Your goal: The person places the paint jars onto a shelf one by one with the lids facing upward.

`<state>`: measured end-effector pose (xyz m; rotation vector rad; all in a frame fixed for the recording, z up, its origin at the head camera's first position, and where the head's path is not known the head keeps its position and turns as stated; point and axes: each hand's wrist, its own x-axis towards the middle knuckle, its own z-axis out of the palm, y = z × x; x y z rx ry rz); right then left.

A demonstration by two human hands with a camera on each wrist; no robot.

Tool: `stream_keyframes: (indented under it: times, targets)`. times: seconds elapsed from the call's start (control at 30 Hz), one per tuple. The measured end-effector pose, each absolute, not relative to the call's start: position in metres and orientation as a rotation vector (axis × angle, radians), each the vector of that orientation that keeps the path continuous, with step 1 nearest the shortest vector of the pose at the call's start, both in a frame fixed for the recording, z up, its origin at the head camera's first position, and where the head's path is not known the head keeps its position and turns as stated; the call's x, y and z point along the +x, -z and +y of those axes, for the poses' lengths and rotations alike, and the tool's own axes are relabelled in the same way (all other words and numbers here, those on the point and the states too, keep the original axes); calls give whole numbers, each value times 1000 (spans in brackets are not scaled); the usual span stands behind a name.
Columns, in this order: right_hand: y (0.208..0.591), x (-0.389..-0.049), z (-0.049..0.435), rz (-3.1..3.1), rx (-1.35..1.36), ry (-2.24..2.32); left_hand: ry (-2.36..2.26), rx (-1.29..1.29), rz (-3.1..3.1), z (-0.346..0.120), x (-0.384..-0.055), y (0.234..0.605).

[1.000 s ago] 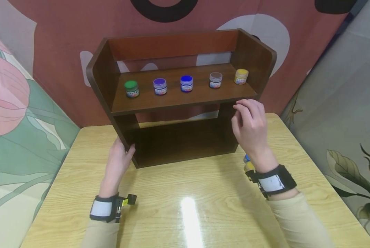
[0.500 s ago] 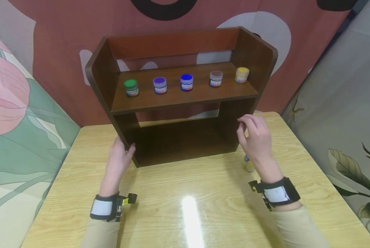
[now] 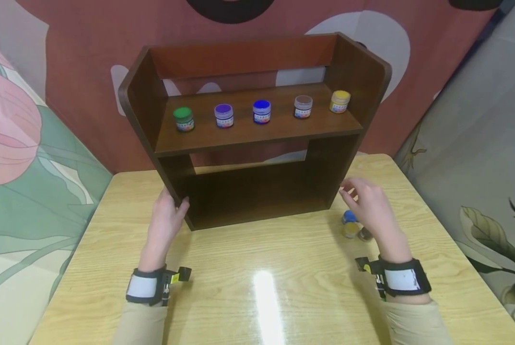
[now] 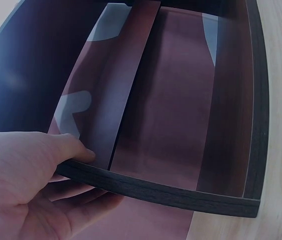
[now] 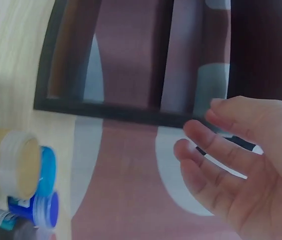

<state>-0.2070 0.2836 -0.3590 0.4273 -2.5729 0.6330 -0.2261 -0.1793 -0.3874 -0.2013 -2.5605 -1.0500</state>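
Observation:
A dark brown two-tier wooden shelf (image 3: 257, 139) stands on the table. My left hand (image 3: 167, 225) grips its left side panel low down, thumb on the inner face and fingers outside, as the left wrist view shows. At the right side panel's front edge is my right hand (image 3: 369, 206), fingers loosely bent and parted from the thumb, nothing between them. Along the upper tier stand small paint jars: green (image 3: 184, 119), purple (image 3: 224, 115), blue (image 3: 262, 111), brown (image 3: 302, 106) and yellow (image 3: 340, 101). The lower tier holds no jars.
Beneath the right forearm, more paint jars cluster on the table (image 3: 240, 287): a blue-lidded jar (image 3: 349, 217), a yellow jar (image 5: 18, 162) and a dark jar (image 3: 365, 234). A printed reddish cloth (image 3: 80, 96) hangs close behind the shelf.
My right hand has come down from beside the upper tier to the lower part of the right side panel, uncovering jars on the table. The left hand keeps its grip.

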Motion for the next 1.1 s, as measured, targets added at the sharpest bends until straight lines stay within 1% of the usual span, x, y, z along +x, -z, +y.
stream_keyframes:
  times: [0.4,0.77,1.1]
  targets:
    - [367,-199,299,-2983,351,-625,1036,-198,-2574,-178,-226,385]
    - [380,-197,302,-3131,504,-680,1040,-210,-2571,-178,-227,386]
    - [385,-194,301,-3205,542,-506,1046,-217,-2562,-180,-227,387]
